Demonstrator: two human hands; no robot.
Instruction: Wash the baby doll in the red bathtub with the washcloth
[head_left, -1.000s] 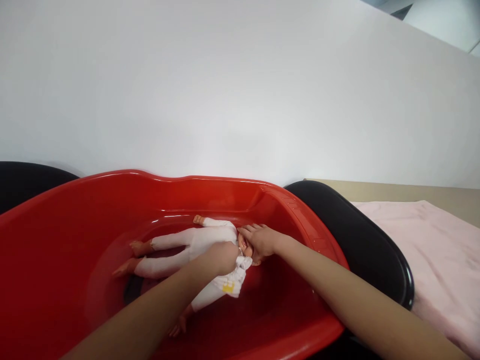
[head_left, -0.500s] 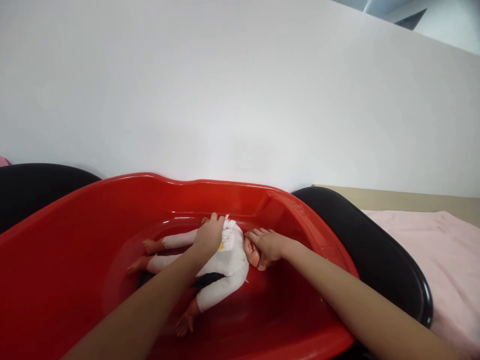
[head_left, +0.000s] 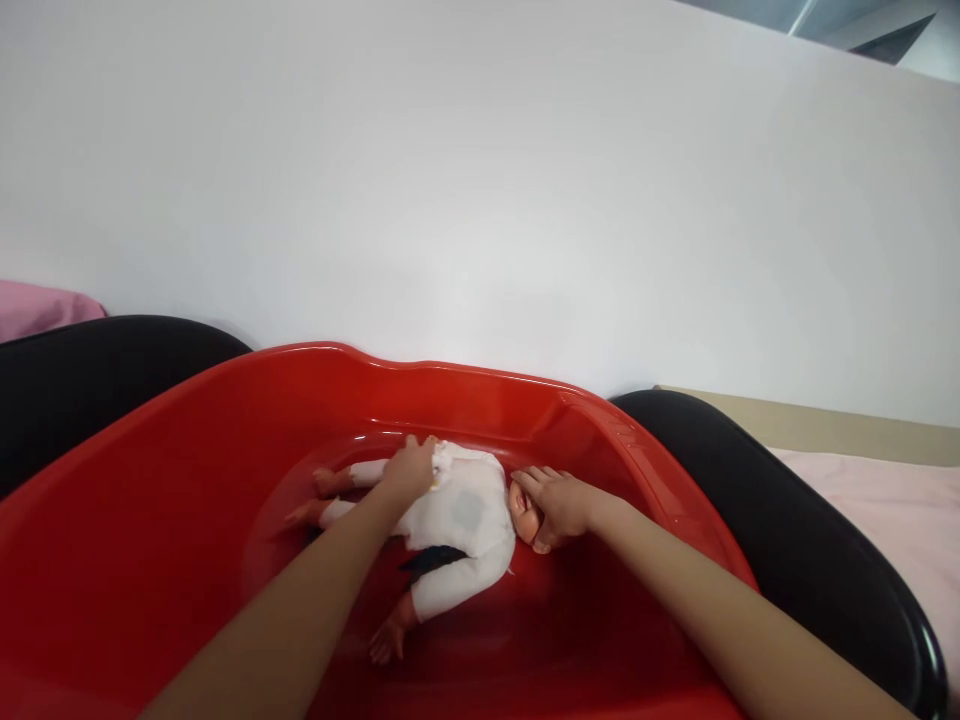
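In the glossy red plastic tub (head_left: 187, 520), the left hand (head_left: 409, 472) grips the soft white cloth (head_left: 450, 458) on the doll (head_left: 457, 520); the right hand (head_left: 559, 505) is closed around its smooth head.

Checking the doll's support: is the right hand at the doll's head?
Yes, the right hand cups the head of the doll lying in the red tub.

A doll (head_left: 457, 515) lies in the tub (head_left: 150, 520), near its far right end, head to the right, legs to the left. The left hand (head_left: 409, 470) rests on the doll's trunk; the right hand (head_left: 559, 505) is at its head. A basin (head_left: 787, 530) sits under the tub. A towel (head_left: 885, 500) lies right of the basin. A wall (head_left: 480, 180) stands behind.
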